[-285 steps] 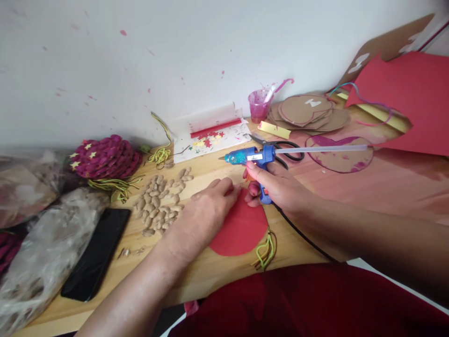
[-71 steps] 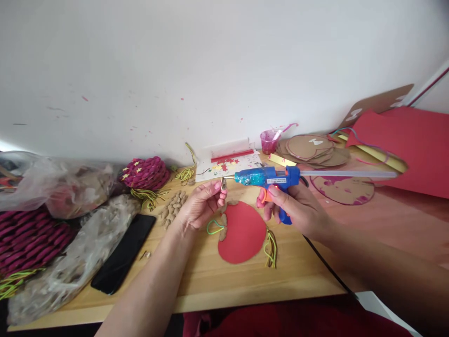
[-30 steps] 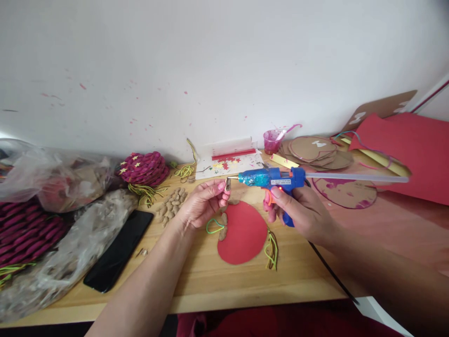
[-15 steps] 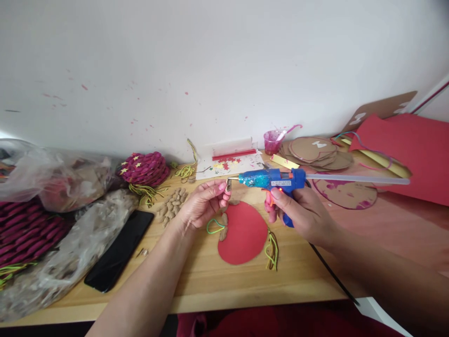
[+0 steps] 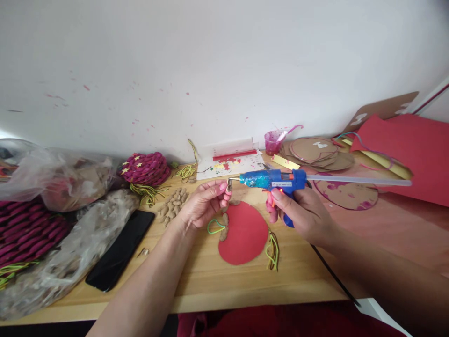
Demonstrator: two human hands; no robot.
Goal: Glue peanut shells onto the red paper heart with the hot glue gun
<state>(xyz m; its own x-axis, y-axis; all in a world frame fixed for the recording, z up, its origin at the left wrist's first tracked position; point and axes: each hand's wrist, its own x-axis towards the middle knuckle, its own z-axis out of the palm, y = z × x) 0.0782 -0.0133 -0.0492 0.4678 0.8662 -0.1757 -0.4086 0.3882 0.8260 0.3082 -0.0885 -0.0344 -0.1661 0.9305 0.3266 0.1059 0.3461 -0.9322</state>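
Observation:
My right hand is wrapped round the handle of a blue hot glue gun, with a long glue stick jutting from its back. The gun's nozzle meets a peanut pinched in the fingertips of my left hand. Below the hands lies a red paper disc with a few peanuts along its upper left edge. A green yarn loop sticks out at its left side, and a yellow-brown yarn tassel at its right.
Loose peanuts lie left of the disc, near a black phone and plastic bags. Purple peanut pieces are stacked behind. Star cutouts on white paper, a pink cup and cardboard discs line the wall. A black cord trails right.
Both hands hold almost the same pose, nozzle against the peanut. The whole view has shifted very slightly.

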